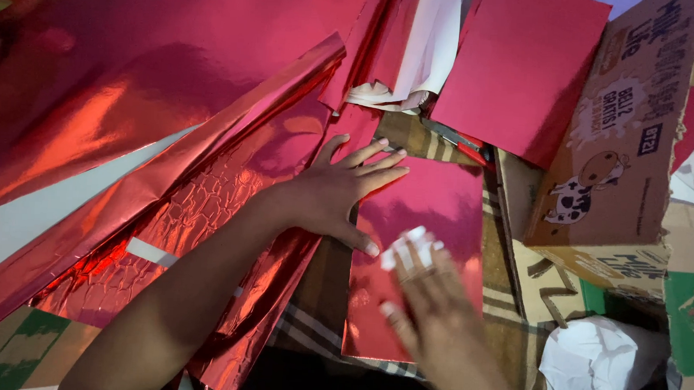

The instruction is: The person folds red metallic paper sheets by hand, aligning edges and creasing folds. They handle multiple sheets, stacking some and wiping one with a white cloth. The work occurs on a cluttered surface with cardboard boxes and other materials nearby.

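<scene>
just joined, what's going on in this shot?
A person works over shiny red foil sheets. The left hand lies flat, fingers spread, across a crinkled red foil sheet and a flat rectangular red foil panel. The right hand, blurred, holds a small white piece over that panel. A printed brown cardboard box sits at right.

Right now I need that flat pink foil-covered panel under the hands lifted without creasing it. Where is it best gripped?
Probably at its bare right edge: the pink foil panel lies flat, the left hand presses its upper left and the right hand, blurred, hovers over its lower middle. That edge looks free over the checked cloth, so come from the right with a flat grip.
</scene>
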